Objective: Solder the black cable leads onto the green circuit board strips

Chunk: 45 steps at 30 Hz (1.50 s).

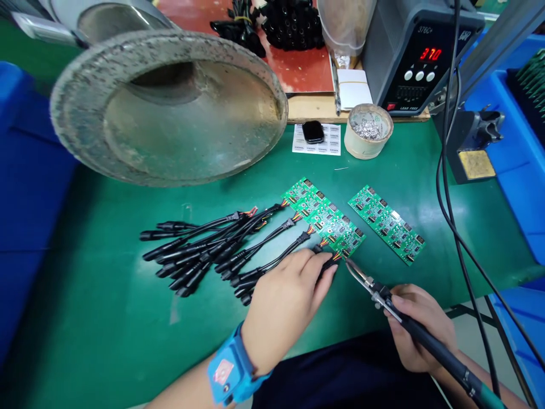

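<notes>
L hand: fingers pinched on black cable end, wires touching near edge of PCB strip, centre of green bench. R hand: closed round soldering iron, tip at same PCB edge. Second PCB strip just beside, to the right. Cable bundle left of boards. Solder station at back, display reads 370.

Right hand holds soldering iron at circuit board.
</notes>
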Tool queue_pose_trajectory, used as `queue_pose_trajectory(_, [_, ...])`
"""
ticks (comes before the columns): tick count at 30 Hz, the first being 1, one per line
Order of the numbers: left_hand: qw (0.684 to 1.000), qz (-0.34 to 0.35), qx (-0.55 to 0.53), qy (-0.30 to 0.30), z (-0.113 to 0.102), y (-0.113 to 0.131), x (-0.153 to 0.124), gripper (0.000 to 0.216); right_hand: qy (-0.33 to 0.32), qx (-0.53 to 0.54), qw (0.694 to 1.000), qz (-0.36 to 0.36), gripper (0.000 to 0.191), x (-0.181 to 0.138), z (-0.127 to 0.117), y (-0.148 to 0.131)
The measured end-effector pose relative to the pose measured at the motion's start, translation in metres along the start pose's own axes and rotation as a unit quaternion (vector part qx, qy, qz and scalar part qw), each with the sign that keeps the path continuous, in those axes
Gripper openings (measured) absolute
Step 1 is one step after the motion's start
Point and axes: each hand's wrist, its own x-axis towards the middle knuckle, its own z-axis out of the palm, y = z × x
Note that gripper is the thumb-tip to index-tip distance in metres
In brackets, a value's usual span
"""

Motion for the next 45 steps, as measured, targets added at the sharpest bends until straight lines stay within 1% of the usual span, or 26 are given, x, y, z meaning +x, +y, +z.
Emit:
queue_pose_trajectory(4, [0.999, -0.010, 0.016, 0.028, 0.003, 0.006, 0.000, 0.020, 0.003, -0.012, 1.000, -0.006, 0.050, 0.001, 0.002, 0.000])
queue_pose_trajectory(7, [0.999, -0.028, 0.020, 0.036, 0.003, 0.009, 0.000, 0.017, 0.007, -0.015, 1.000, -0.004, 0.048, 0.000, 0.003, 0.000])
queue_pose_trajectory(13, [0.998, -0.052, 0.015, 0.016, -0.002, 0.013, 0.001, 0.012, 0.015, -0.014, 1.000, -0.001, 0.046, -0.001, 0.003, 0.000])
queue_pose_trajectory(16, [0.998, -0.068, 0.017, 0.003, -0.003, 0.015, 0.003, 0.009, -0.004, -0.013, 1.000, 0.003, 0.048, -0.005, 0.001, 0.001])
queue_pose_trajectory(19, [0.996, -0.081, 0.033, -0.021, -0.005, 0.018, 0.007, 0.006, -0.019, -0.007, 1.000, 0.011, 0.051, -0.011, 0.000, 0.004])
queue_pose_trajectory(23, [0.992, -0.097, 0.053, -0.065, -0.009, 0.023, 0.011, 0.008, -0.013, -0.004, 1.000, 0.019, 0.049, -0.012, 0.002, 0.004])
queue_pose_trajectory(26, [0.986, -0.107, 0.053, -0.114, -0.013, 0.025, 0.015, 0.012, 0.016, -0.011, 1.000, 0.012, 0.044, -0.004, 0.005, 0.001])
queue_pose_trajectory(28, [0.979, -0.117, 0.053, -0.159, -0.016, 0.027, 0.019, 0.015, 0.034, -0.016, 0.999, 0.005, 0.040, 0.003, 0.007, -0.002])
queue_pose_trajectory(30, [0.970, -0.128, 0.051, -0.201, -0.019, 0.028, 0.023, 0.018, 0.037, -0.018, 0.999, 0.000, 0.037, 0.008, 0.007, -0.004])
queue_pose_trajectory(32, [0.963, -0.133, 0.050, -0.228, -0.023, 0.029, 0.027, 0.019, 0.042, -0.020, 0.999, 0.000, 0.036, 0.009, 0.006, -0.005])
queue_pose_trajectory(34, [0.960, -0.133, 0.049, -0.241, -0.025, 0.030, 0.030, 0.019, 0.058, -0.023, 0.998, 0.006, 0.034, 0.007, 0.005, -0.006])
queue_pose_trajectory(37, [0.963, -0.122, 0.047, -0.238, -0.026, 0.028, 0.033, 0.018, 0.097, -0.025, 0.994, 0.035, 0.032, -0.002, 0.005, -0.005])
queue_pose_trajectory(39, [0.970, -0.110, 0.047, -0.212, -0.024, 0.027, 0.032, 0.016, 0.129, -0.020, 0.989, 0.068, 0.029, -0.011, 0.007, -0.001])
queue_pose_trajectory(41, [0.978, -0.097, 0.050, -0.175, -0.020, 0.027, 0.028, 0.014, 0.149, -0.003, 0.983, 0.112, 0.026, -0.020, 0.009, 0.008])
queue_pose_trajectory(43, [0.985, -0.083, 0.058, -0.141, -0.016, 0.030, 0.023, 0.011, 0.135, 0.020, 0.977, 0.166, 0.026, -0.029, 0.011, 0.027])
queue_pose_trajectory(44, [0.986, -0.079, 0.064, -0.132, -0.013, 0.031, 0.021, 0.010, 0.127, 0.040, 0.976, 0.174, 0.027, -0.032, 0.014, 0.039])
queue_pose_trajectory(45, [0.986, -0.080, 0.073, -0.127, -0.009, 0.033, 0.020, 0.009, 0.110, 0.074, 0.977, 0.166, 0.030, -0.033, 0.017, 0.052])
